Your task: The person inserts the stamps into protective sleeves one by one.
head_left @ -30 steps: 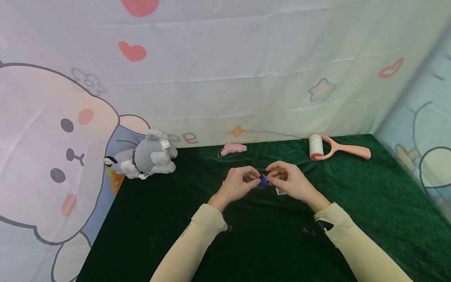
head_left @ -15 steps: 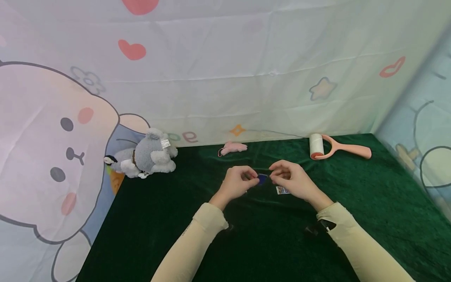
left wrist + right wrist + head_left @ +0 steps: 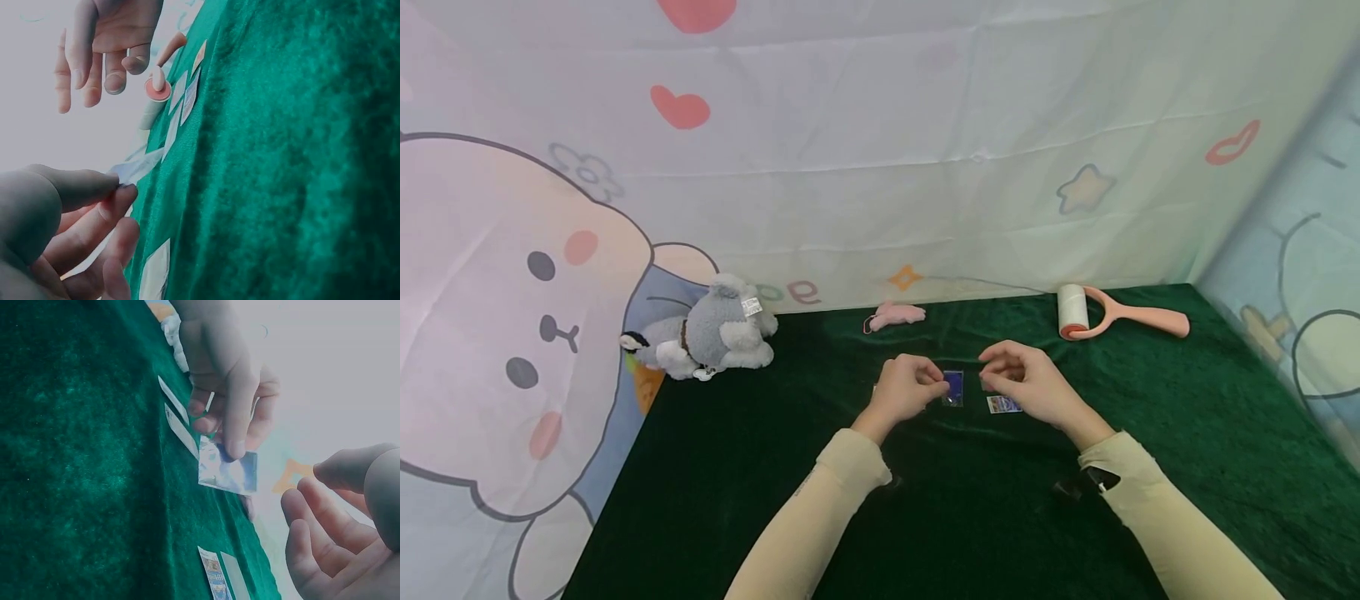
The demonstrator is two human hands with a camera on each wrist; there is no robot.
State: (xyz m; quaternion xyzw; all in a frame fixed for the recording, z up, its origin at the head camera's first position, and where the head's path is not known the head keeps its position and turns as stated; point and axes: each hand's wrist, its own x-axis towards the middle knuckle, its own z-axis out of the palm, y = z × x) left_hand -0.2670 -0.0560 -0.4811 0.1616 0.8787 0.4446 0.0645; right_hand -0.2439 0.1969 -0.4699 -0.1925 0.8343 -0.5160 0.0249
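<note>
Between its thumb and fingertips my left hand pinches a small blue card in a clear sleeve. In the right wrist view the sleeved card looks shiny and see-through, hanging below the thumb. My right hand is a little to the right, its fingers loosely bent and apart with nothing between them. Under it a small printed card lies flat on the green cloth, partly covered by the hand. A pale flat piece lies beside that card. Near my left hand lies another pale card.
A grey plush toy lies at the left back of the green cloth. A small pink plush is at the back middle, and a lint roller with a pink handle at the right back. Behind stands a printed curtain.
My right hand has let go of the sleeved card and drawn away to the right. The sleeved card, still in my left hand, now turns its blue face toward the head camera.
</note>
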